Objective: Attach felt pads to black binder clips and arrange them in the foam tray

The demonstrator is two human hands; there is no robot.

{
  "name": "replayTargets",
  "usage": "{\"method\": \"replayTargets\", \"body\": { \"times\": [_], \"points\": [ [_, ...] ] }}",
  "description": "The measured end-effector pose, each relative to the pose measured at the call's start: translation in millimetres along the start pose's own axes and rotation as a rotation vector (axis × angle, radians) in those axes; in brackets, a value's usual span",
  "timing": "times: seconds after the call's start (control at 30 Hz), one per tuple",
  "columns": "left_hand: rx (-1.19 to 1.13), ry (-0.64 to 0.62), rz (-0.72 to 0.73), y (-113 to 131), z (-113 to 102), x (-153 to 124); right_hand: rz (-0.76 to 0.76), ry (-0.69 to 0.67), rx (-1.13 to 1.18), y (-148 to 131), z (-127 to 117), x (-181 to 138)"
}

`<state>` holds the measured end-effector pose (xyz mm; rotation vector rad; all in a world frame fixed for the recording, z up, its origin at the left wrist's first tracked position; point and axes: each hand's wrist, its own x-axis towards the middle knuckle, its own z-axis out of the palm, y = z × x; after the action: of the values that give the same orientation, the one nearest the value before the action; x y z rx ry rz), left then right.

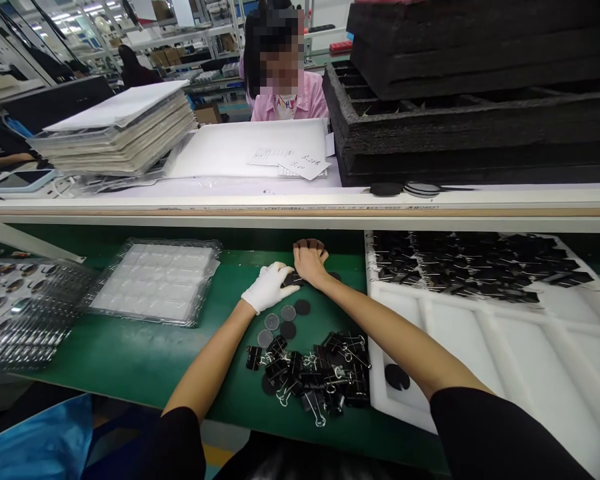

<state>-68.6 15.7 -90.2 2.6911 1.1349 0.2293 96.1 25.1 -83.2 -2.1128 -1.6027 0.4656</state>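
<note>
My left hand (267,288), in a white glove, reaches over the green table. Its thumb and fingers are bent around a small black piece (293,279), whose kind I cannot make out. Just beyond it, my bare right hand (310,261) is palm down with curled fingers; whatever is under the fingertips is hidden. Nearer to me lie several round discs, some black (288,330) and some greyish and clear-looking (271,322). A heap of black binder clips (325,373) with silver handles sits between my forearms.
To the right, a white foam tray (445,327) carries rows of binder clips (460,263) and a notched black disc (397,377). Clear plastic trays (153,283) lie left. A shelf edge (290,217) crosses above my hands, bearing black foam trays (460,133). A person (290,93) sits opposite.
</note>
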Motion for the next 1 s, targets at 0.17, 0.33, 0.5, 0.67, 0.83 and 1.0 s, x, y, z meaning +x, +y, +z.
{"method": "replayTargets", "body": {
  "times": [0.17,0.33,0.5,0.67,0.83,1.0],
  "points": [
    [-0.009,0.016,-0.021,5.7,-5.7,-1.3,-0.011,-0.006,0.01,-9.8,-17.2,-0.7],
    [0.029,0.127,-0.133,9.7,-5.4,-6.3,-0.242,-0.206,0.039,-6.4,-82.8,-18.4],
    [0.051,0.138,0.009,8.3,-5.5,-12.0,-0.512,-0.744,-0.248,19.1,-128.9,-89.8],
    [0.079,0.065,0.015,8.9,-5.5,-15.3,-0.59,-0.71,-0.467,43.4,-121.5,-143.8],
    [0.105,0.152,-0.037,13.1,-9.2,-17.7,-0.661,-0.594,-0.276,51.4,-130.6,-130.4],
    [0.102,0.181,-0.034,16.5,-10.3,-14.3,-0.685,-0.429,-0.089,51.0,-132.6,-85.4]
  ]
}}
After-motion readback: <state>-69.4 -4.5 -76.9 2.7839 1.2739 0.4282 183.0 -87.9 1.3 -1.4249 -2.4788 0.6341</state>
